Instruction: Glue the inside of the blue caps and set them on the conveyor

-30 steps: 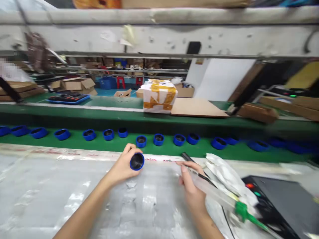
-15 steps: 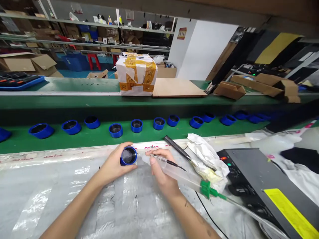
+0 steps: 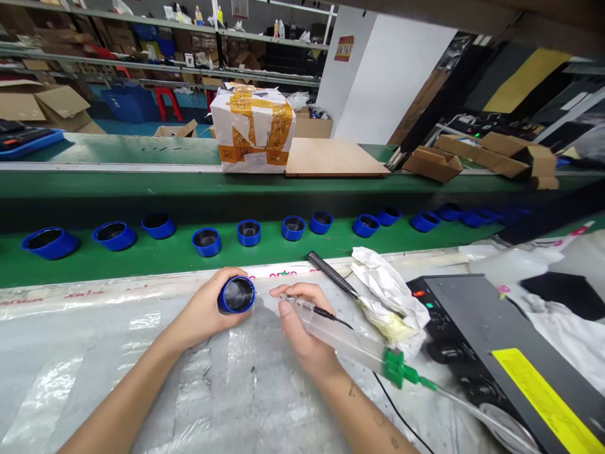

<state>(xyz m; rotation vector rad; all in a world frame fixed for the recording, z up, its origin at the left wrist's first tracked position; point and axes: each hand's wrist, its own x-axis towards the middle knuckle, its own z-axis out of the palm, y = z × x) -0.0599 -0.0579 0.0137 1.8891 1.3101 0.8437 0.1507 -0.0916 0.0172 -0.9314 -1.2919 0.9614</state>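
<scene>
A round cobalt-blue plastic cup (image 3: 236, 295) sat in the clenched left hand (image 3: 203, 310), above the far edge of the tabletop, with its dark open mouth turned to the right. The right hand (image 3: 302, 328) grasped a clear plastic syringe barrel (image 3: 340, 334) between thumb and fingers. The barrel's narrow end lay just beside the cup, apparently not touching it. A green fitting (image 3: 394, 369) closed the barrel's other end, and a clear tube (image 3: 472, 408) ran from it toward the near right. Just right of the hands lay a black-handled tool (image 3: 331, 274) and a crumpled white wipe (image 3: 387, 293), both on the clear-plastic-covered tabletop (image 3: 94, 391). Further right stood a black control unit (image 3: 472, 315) with a yellow label (image 3: 543, 403). Beyond the tabletop, a long row of matching blue cups (image 3: 249, 232) stood mouth-up on a green conveyor belt (image 3: 142, 268). The pictures showed no visible difference among them, and the inside of the held cup was too dark to tell whether anything had been added. A tape-wrapped carton (image 3: 253, 129) stood on the far ledge.
</scene>
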